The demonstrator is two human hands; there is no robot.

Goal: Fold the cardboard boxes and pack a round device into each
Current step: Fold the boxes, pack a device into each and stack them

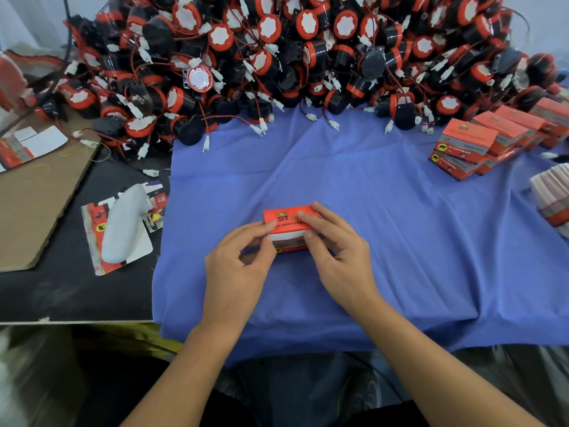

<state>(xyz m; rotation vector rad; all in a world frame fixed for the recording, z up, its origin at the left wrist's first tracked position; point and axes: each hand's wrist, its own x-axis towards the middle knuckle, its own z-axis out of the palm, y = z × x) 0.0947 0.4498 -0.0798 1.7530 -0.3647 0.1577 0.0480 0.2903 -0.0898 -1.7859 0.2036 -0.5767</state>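
Orange-red printed cardboard box (288, 221) sits on the blue cloth (400, 241) at centre, just in front of me, held between both hands. Left grip (234, 278): thumb and forefinger pinch the box's left end. Right grip (341, 260): fingers laid over the top flap at the right end, thumb on the front face, so it's grasping the box too. Neither is free.

Step in hand, as I read it: closing the top flap. Flap is folded over, but a white strip shows between its edge and the printed front panel, so it's not tucked in. Can't see inside, so can't say whether a device is in there. If it isn't, this is forming, not closing.

Next move calls for: hold the body steady with the left, press the flap's front edge down with the right and slide the tuck tab behind the front panel. Thin card, so light pressure or the panel buckles. After that I'd expect it to go to the stack of closed orange boxes (471, 140) at far right on the cloth.

Supply: big heap of round black-and-orange devices (277, 57) with red wires and white connectors along the far edge of the cloth, well apart from the box. Loose leads could snag when I pull one out. Stack that looks like flat blanks (551, 192) at the right edge; too blurred to be sure.
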